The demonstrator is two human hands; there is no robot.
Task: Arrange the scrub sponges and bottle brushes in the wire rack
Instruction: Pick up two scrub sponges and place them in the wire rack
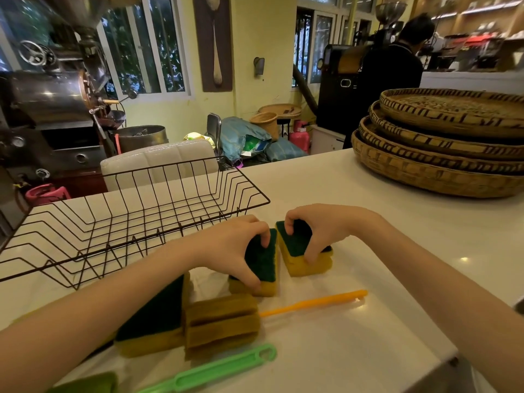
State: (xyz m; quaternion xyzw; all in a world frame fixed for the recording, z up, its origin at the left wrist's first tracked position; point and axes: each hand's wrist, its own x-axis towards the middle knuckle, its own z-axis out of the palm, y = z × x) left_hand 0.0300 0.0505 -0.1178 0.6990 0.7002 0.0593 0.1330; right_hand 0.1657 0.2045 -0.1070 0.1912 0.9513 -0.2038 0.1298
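On the white counter, my left hand (235,248) grips a yellow scrub sponge with a green pad (263,265). Just to its right, my right hand (317,231) grips a second such sponge (300,251). A third sponge (156,316) lies under my left forearm. Beside it lies a bottle brush with a brown sponge head (221,321) and an orange handle (314,302). A green brush handle (215,370) lies nearer me, its head hidden at the bottom left. The black wire rack (127,222) stands behind my left hand, with nothing in it.
A stack of woven bamboo trays (442,143) sits at the counter's far right. A white padded chair (158,163) stands behind the rack. A person in dark clothes (391,72) stands in the background. The counter's corner (450,353) is close on my right.
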